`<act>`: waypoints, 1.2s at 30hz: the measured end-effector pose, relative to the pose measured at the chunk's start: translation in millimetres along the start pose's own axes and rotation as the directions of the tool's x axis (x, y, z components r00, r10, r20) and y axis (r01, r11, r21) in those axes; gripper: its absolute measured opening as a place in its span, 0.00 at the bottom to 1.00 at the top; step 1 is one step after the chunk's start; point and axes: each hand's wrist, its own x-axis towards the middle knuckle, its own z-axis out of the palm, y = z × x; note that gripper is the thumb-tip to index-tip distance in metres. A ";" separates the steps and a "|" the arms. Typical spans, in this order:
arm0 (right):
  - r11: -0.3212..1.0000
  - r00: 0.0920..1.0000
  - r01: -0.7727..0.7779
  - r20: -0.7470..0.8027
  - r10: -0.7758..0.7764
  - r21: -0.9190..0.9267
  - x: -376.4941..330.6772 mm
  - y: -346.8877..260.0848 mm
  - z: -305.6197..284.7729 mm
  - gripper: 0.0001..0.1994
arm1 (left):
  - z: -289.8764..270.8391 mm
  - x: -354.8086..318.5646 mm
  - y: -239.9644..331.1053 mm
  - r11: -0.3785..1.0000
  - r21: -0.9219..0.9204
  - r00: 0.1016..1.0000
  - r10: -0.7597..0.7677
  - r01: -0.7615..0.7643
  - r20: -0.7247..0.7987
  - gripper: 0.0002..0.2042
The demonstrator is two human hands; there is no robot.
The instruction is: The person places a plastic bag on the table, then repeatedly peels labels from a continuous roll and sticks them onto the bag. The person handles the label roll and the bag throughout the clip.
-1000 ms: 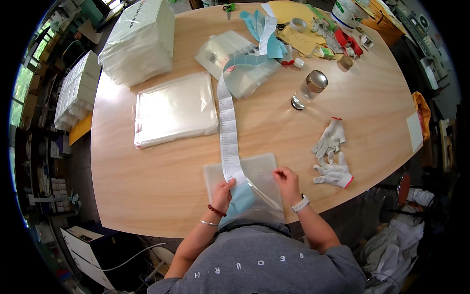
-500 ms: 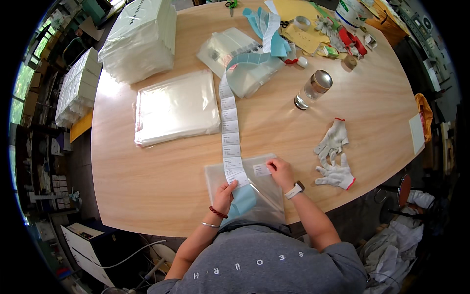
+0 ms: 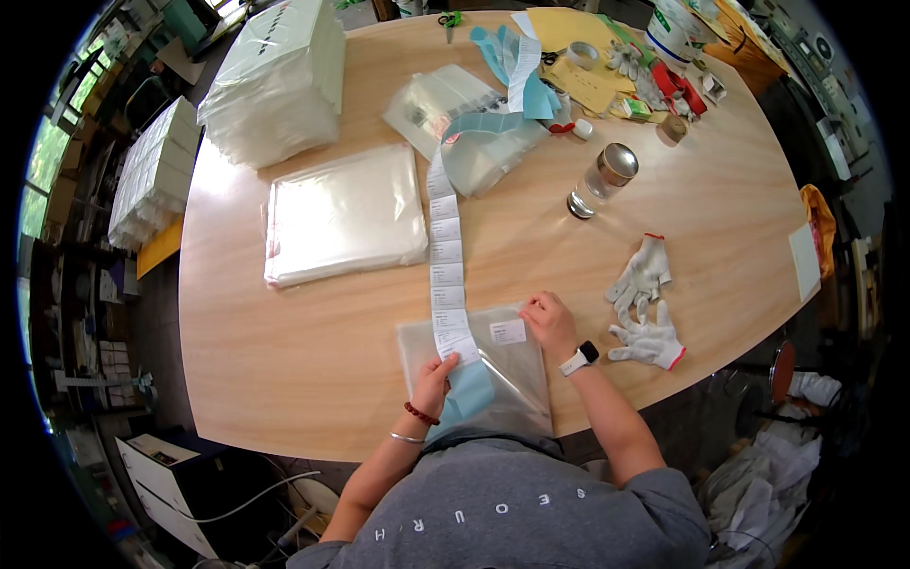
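Observation:
A clear plastic bag (image 3: 523,379) lies at the table's near edge, with a white printed label (image 3: 508,331) flat on its upper right part. My left hand (image 3: 438,377) is closed on the lower end of a label strip (image 3: 447,275). This strip runs up the table, and its bare blue backing (image 3: 468,391) hangs below my fingers over the bag. Just right of the stuck label, my right hand (image 3: 552,327) hovers at the bag's upper right corner. Its fingers are loosely bent and slightly apart, with nothing seen in them.
White work gloves (image 3: 648,334) lie to the right, below a glass bottle (image 3: 605,178). Stacked clear bags (image 3: 347,216) lie left of the strip. A tall wrapped stack (image 3: 275,90) stands behind them. Loose bags (image 3: 455,104), yellow paper (image 3: 588,81) and a white bucket (image 3: 675,33) sit farther back.
My right hand has come off the label and shifted slightly right, its fingers loosening. The label stays on the bag. My left hand keeps its hold on the strip.

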 end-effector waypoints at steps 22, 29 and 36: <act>0.674 0.919 -0.392 0.302 0.254 0.626 -45.4 -63.5 22.4 0.10 | 12.6 -2.3 -1.9 0.975 0.161 0.974 0.123 -0.155 0.192 0.11; 0.887 0.997 -0.074 0.047 0.059 0.456 -48.4 -70.0 13.8 0.07 | 13.1 6.6 -2.0 0.972 0.215 0.996 0.083 -0.090 0.043 0.11; 0.816 0.907 0.347 0.055 -0.417 0.461 -57.2 -80.6 -22.3 0.09 | 18.6 -1.8 6.0 0.995 -0.088 0.999 0.040 -0.040 -0.006 0.12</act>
